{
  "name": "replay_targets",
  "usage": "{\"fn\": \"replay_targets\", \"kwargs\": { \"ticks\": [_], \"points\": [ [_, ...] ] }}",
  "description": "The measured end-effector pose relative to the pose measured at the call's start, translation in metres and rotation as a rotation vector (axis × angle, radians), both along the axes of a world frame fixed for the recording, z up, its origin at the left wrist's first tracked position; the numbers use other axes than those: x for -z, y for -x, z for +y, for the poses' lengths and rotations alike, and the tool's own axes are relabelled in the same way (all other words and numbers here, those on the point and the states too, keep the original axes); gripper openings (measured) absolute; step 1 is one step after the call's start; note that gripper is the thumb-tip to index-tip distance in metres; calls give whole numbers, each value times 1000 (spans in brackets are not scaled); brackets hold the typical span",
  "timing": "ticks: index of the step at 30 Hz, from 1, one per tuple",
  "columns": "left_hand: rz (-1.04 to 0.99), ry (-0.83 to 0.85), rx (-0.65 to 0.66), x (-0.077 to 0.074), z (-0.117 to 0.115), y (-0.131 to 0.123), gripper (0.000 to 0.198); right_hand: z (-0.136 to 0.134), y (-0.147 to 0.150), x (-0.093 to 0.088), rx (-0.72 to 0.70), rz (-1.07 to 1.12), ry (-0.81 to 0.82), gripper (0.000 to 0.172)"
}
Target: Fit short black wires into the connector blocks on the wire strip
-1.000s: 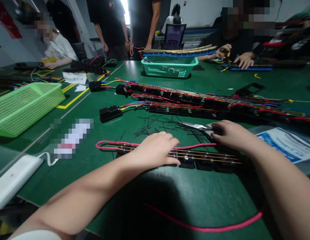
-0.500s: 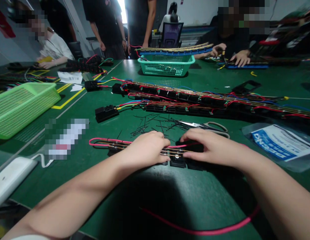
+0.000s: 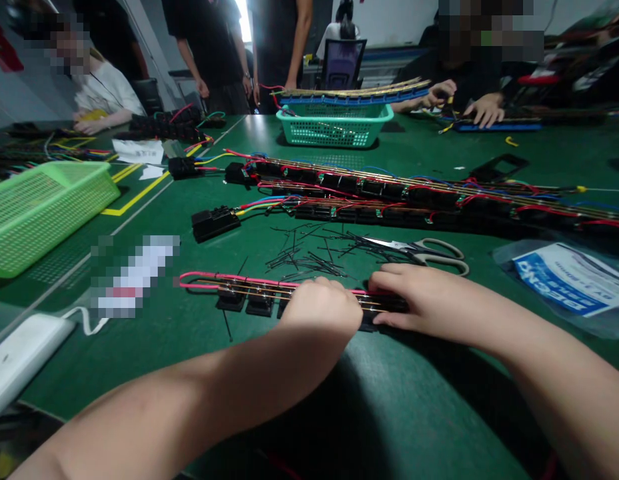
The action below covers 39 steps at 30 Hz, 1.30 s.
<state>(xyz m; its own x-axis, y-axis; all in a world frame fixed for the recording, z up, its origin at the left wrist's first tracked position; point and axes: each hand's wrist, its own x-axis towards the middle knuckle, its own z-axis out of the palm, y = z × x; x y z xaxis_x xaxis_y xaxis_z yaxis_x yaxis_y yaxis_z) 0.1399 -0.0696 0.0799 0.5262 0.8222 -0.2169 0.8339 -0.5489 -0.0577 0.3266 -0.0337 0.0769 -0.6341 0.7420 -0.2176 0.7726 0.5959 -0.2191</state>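
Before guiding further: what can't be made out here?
Head view:
Black block strip, middle: hidden by the left hand's grip.
Left fingertips: hidden behind that hand.
Pink wire, rightward run: hidden by the right hand's grip.
Light-green basket, left end: cut off by picture edge.

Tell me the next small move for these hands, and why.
Probably have the right hand press the pink wire against the strip while the left hand steadies it. Both hands are at the strip, and the wire runs along its far edge, with a loop jutting past the left end.
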Motion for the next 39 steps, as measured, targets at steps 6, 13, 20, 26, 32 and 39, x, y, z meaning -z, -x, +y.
{"fn": "replay_targets", "kwargs": {
  "ticks": [6,13,20,26,32,39],
  "points": [
    [-5,30,-11,-2,2,1,31,-2,3,-1,-1,-21,-40,17],
    [-68,57,71,-15,23,18,25,-6,6,2,-12,8,-105,23],
    [-56,46,40,-13,19,15,20,-8,9,2,45,-7,-135,27],
    [-89,47,85,-14,27,21,28,6,-12,-10,39,50,105,31],
    [-95,27,89,-10,27,22,27,6,-19,-12,38,47,79,26],
    [-98,27,86,-11,27,22,28,1,-8,-15,29,-2,40,18]
  ]
}}
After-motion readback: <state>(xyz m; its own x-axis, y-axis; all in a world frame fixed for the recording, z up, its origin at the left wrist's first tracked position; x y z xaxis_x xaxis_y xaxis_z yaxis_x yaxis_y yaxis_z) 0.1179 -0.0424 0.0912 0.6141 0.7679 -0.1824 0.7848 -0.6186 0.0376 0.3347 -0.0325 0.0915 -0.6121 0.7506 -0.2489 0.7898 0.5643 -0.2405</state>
